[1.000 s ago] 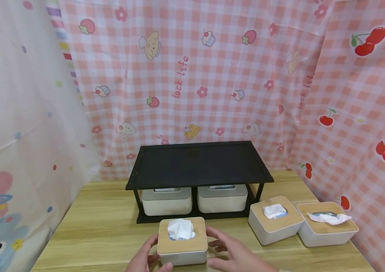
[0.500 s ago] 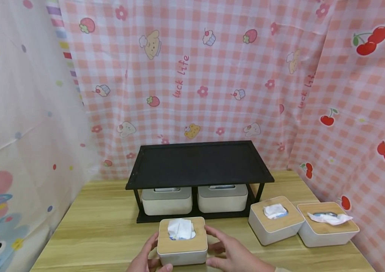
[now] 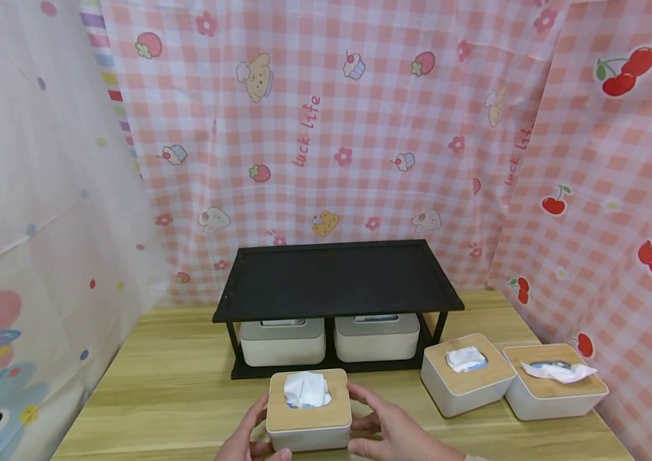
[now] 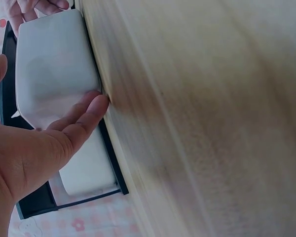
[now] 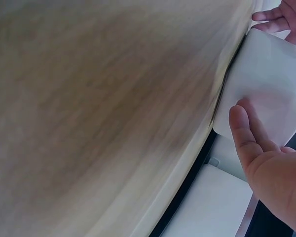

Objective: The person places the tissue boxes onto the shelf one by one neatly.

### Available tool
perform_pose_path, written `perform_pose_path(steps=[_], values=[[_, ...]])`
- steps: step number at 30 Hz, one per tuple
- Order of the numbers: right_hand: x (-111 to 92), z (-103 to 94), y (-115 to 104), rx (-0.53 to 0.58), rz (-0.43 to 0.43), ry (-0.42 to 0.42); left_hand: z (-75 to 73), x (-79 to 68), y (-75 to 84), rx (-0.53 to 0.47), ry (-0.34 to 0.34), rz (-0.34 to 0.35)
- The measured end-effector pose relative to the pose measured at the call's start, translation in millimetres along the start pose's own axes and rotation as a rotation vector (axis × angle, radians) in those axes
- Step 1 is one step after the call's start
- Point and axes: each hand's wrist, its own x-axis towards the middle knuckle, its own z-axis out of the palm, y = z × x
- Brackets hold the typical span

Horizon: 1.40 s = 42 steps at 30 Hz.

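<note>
A tissue box (image 3: 310, 437) with a wood-look lid stands on the table at the front, a white tissue (image 3: 307, 389) poking up from its oval slot. My left hand (image 3: 247, 432) is at its left side; in the left wrist view, its lightly bent fingers (image 4: 84, 116) lie against the lower part of the box, thumb raised apart. From the right, my right hand (image 3: 386, 426) flanks the same box. Its extended fingers (image 5: 244, 128) lie along the white side wall in the right wrist view. Neither hand wraps round the box.
Behind the box stands a low black rack (image 3: 337, 278) with two grey-topped tissue boxes, a left one (image 3: 282, 349) and a right one (image 3: 376, 342), under its top. Two more wood-lidded boxes, one turned (image 3: 464, 384) and one farther right (image 3: 556, 406), sit close together. Patterned curtains (image 3: 337, 128) enclose the table.
My right hand has moved slightly inward, its fingers now right at the box's side. The left hand and the tissue box have stayed about where they were.
</note>
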Motion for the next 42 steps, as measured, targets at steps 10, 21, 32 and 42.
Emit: perform_pose_path(steps=[10, 21, 32, 42], values=[[-0.1, 0.1, -0.1, 0.025, 0.027, -0.002, -1.9, 0.2, -1.5, 0.037, 0.018, 0.008], [1.1, 1.5, -3.7, 0.070, 0.027, 0.017, -0.3, 1.5, 1.4, 0.066, 0.023, -0.031], [1.0, 2.4, -3.3, 0.118, 0.045, 0.002, 0.6, 2.6, 1.9, -0.003, 0.041, -0.073], [2.6, 2.3, -1.7, 0.107, 0.052, 0.004, 2.5, 0.9, 4.0, -0.002, 0.061, -0.069]])
